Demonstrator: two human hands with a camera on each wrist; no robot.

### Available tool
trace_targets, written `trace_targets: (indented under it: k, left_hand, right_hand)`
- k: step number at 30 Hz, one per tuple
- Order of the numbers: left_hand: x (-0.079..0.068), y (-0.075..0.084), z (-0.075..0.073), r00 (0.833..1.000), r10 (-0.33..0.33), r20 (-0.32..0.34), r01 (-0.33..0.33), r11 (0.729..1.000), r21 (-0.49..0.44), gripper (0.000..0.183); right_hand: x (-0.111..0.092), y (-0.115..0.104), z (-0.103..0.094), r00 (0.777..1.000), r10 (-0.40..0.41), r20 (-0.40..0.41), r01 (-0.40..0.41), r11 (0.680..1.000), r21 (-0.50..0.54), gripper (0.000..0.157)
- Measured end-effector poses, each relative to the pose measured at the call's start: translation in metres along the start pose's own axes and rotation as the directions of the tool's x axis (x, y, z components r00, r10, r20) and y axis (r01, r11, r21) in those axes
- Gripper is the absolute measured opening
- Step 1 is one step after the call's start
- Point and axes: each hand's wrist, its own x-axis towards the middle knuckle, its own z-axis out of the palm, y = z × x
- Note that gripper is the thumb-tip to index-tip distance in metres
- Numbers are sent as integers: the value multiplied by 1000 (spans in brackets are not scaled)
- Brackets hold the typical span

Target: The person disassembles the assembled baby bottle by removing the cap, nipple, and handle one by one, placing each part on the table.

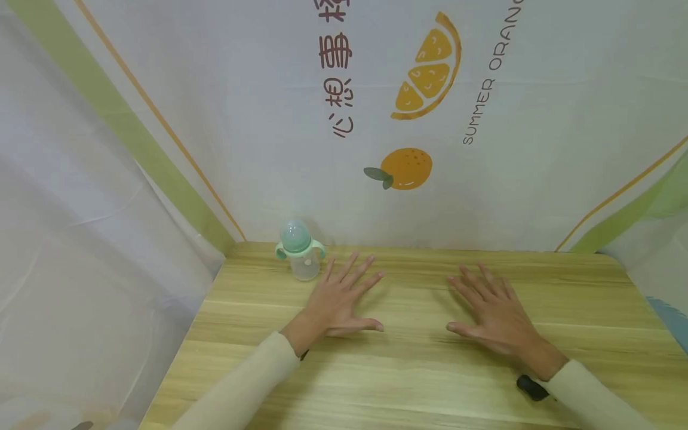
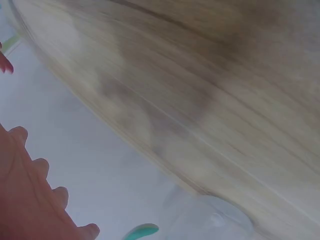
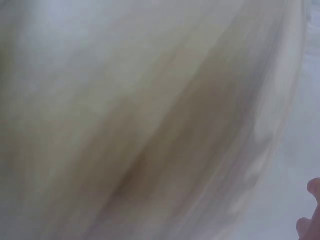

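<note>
At the left, a white fabric backdrop (image 1: pixel 258 149) carries a green band (image 1: pixel 115 122) that slants down to the far left corner of the wood-grain tabletop (image 1: pixel 414 370). A two-handled baby bottle (image 1: pixel 300 248) stands upright near this corner, close to the far edge; it has a mint-green collar, mint-green handles and a clear body.

Just right of the bottle is the left hand (image 1: pixel 338 301), extending from a cream left sleeve (image 1: pixel 236 382). Grip state: unclosed, holding nothing. The fingers are extended and spread, palm down, with the little finger nearest the bottle. The left wrist view shows a gap between the fingers and the bottle handle.

On the backdrop, a column of brown Chinese characters (image 1: pixel 337 51), a printed whole orange (image 1: pixel 407 169), a printed orange slice (image 1: pixel 430 71) and the lettering "SUMMER ORANG" (image 1: pixel 491 74) follow in sequence.

The right hand (image 1: pixel 494 316) is positioned over the right half of the tabletop, well apart from the bottle. Grip state: unclosed, holding nothing; fingers extended, palm down. Contact with the tabletop cannot be determined for either hand. A black device (image 1: pixel 531 388) sits at the right wrist, beside the right sleeve (image 1: pixel 596 394).
</note>
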Motion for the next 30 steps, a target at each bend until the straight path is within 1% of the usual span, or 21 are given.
trace_targets:
  k: [3, 7, 10, 15, 19, 24, 26, 30]
  left_hand:
    - [-2, -2, 0, 1000, 2, -12, -2, 1000, 12, 106]
    - [-4, -6, 3, 1000, 4, -23, -4, 1000, 2, 105]
    - [-5, -10, 5, 999, 13, -32, -13, 1000, -9, 104]
    - [-6, -16, 9, 999, 26, -39, -26, 1000, 2, 104]
    - [-5, -20, 11, 998, 45, -54, -45, 999, 2, 103]
    - [-3, -25, 10, 993, 79, -85, -76, 996, 39, 101]
    - [-2, -27, 10, 993, 83, -87, -79, 996, 43, 100]
    - [-2, -30, 11, 994, 81, -73, -81, 997, 10, 99]
  right_hand:
    - [-4, 4, 0, 1000, 14, -5, -14, 1000, 2, 95]
    - [-8, 11, -2, 999, 37, 2, -37, 999, -5, 94]
    - [-11, 16, -3, 999, 53, 4, -53, 999, -8, 94]
    - [-14, 26, -4, 997, 72, -6, -72, 997, -9, 94]
    - [-17, 33, -4, 997, 82, -12, -82, 996, -21, 96]
    - [-21, 41, -5, 996, 89, -28, -90, 995, -34, 97]
    - [-23, 43, -6, 995, 93, -34, -94, 995, -31, 95]
    - [-25, 46, -9, 994, 102, -33, -103, 994, -24, 93]
